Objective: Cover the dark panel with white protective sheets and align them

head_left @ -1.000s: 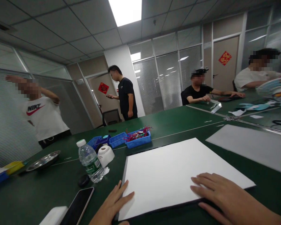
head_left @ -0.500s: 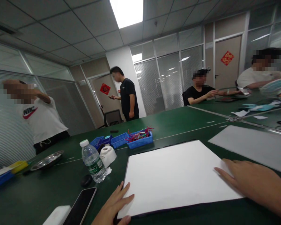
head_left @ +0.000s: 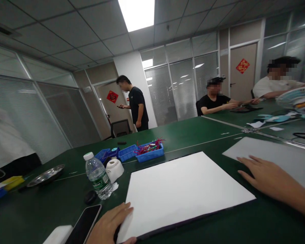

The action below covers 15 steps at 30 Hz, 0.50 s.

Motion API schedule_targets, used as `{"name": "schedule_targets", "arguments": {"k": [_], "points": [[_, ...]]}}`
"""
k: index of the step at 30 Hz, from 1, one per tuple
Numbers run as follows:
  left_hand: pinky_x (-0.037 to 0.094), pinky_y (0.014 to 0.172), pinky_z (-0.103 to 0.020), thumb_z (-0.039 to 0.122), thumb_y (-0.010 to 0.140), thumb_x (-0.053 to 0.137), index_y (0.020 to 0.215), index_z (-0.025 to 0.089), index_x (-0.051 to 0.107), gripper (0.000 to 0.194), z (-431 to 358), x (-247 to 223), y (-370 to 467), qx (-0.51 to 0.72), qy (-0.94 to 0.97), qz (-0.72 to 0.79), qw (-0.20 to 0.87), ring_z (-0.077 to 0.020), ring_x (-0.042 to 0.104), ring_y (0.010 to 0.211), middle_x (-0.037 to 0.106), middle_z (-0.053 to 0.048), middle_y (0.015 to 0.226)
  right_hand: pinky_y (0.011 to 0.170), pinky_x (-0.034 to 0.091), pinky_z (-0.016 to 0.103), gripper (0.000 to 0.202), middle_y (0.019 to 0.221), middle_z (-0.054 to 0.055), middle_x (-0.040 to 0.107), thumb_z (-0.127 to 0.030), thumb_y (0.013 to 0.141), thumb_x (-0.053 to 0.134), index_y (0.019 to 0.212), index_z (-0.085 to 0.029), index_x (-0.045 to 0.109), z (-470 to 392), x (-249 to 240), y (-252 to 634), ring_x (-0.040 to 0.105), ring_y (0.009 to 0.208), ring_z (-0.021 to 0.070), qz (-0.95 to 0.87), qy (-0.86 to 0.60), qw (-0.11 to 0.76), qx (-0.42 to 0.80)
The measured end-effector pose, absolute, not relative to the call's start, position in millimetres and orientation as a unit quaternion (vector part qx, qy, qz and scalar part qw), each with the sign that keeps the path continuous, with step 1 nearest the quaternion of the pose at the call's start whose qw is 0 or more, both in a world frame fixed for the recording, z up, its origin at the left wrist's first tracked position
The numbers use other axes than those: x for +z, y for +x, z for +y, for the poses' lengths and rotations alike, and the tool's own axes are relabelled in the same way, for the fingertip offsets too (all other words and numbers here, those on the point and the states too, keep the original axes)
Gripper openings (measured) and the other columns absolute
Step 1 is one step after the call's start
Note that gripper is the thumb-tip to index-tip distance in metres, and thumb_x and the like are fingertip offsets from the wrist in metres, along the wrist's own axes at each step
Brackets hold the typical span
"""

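Gripping, seemingly, white board [head_left: 183, 189] corner: left hand [head_left: 109, 225]; right hand [head_left: 265, 176] beside.

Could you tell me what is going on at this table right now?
A person sits at a green table with a white board lying flat in front of them. Their left hand rests on its near left corner, and their right hand lies flat on the table between the board and a grey sheet. A water bottle, a phone and blue trays sit to the left.
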<state>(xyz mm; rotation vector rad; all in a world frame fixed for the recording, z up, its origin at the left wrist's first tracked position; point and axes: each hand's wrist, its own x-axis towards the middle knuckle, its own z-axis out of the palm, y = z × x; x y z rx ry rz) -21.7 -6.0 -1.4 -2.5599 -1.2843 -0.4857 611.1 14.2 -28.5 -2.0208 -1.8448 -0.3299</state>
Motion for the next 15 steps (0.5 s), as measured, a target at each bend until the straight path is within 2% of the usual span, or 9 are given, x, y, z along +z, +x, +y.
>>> {"name": "schedule_targets", "arguments": {"k": [2,3,5,8,11,13,15], "points": [[0.058,0.106,-0.047,0.061,0.081,0.084,0.151,0.038,0.059,0.078,-8,-2,-22,-0.155,-0.872,-0.453,0.103,-0.0382,0.065,0.133,0.061,-0.005,0.154,0.104,0.046,0.064,0.071,0.134,0.034,0.063,-0.056,0.1,0.04,0.138,-0.001,0.065,16,-30,629,0.061,0.127,0.047,-0.617,-0.758,0.174,-0.123],[0.057,0.108,-0.051,0.061,0.081,0.084,0.155,0.037,0.054,0.084,-8,-4,-22,-0.146,-0.873,-0.456,0.093,-0.0406,0.06,0.137,0.054,-0.006,0.159,0.097,0.049,0.065,0.073,0.129,0.036,0.064,-0.057,0.1,0.04,0.134,0.0,0.067,15,-31,636,0.064,0.12,0.0483,-0.603,-0.77,0.168,-0.122],[0.053,0.109,-0.055,0.06,0.084,0.082,0.161,0.036,0.045,0.089,-8,-7,-24,-0.133,-0.875,-0.459,0.076,-0.0438,0.052,0.143,0.043,-0.009,0.165,0.086,0.053,0.06,0.068,0.123,0.034,0.068,-0.056,0.101,0.038,0.13,-0.005,0.071,12,-32,642,0.07,0.109,0.0442,-0.598,-0.776,0.161,-0.118],[0.05,0.112,-0.058,0.058,0.091,0.076,0.165,0.036,0.037,0.086,-6,-14,-29,-0.129,-0.875,-0.463,0.056,-0.0444,0.045,0.147,0.034,-0.009,0.168,0.087,0.054,0.049,0.057,0.12,0.024,0.073,-0.046,0.104,0.033,0.122,-0.015,0.077,6,-27,637,0.072,0.106,0.0338,-0.632,-0.75,0.158,-0.116],[0.046,0.114,-0.06,0.059,0.095,0.071,0.166,0.035,0.032,0.085,-5,-20,-34,-0.117,-0.871,-0.476,0.028,-0.0449,0.039,0.149,0.028,-0.009,0.17,0.084,0.054,0.042,0.048,0.113,0.019,0.076,-0.032,0.102,0.035,0.112,-0.019,0.08,2,-22,626,0.073,0.099,0.0279,-0.662,-0.722,0.16,-0.121],[0.042,0.116,-0.06,0.061,0.096,0.069,0.167,0.033,0.03,0.086,-5,-23,-35,-0.108,-0.864,-0.492,0.011,-0.0449,0.034,0.152,0.023,-0.01,0.171,0.072,0.053,0.041,0.042,0.102,0.02,0.076,-0.022,0.097,0.038,0.103,-0.017,0.08,1,-20,622,0.074,0.086,0.0276,-0.663,-0.717,0.168,-0.136],[0.037,0.12,-0.059,0.064,0.097,0.066,0.167,0.031,0.029,0.087,-5,-24,-36,-0.1,-0.859,-0.502,-0.004,-0.0438,0.03,0.154,0.02,-0.01,0.172,0.059,0.047,0.038,0.038,0.085,0.019,0.075,-0.02,0.094,0.039,0.093,-0.017,0.078,0,-16,620,0.071,0.067,0.0264,-0.659,-0.711,0.186,-0.159]]}}
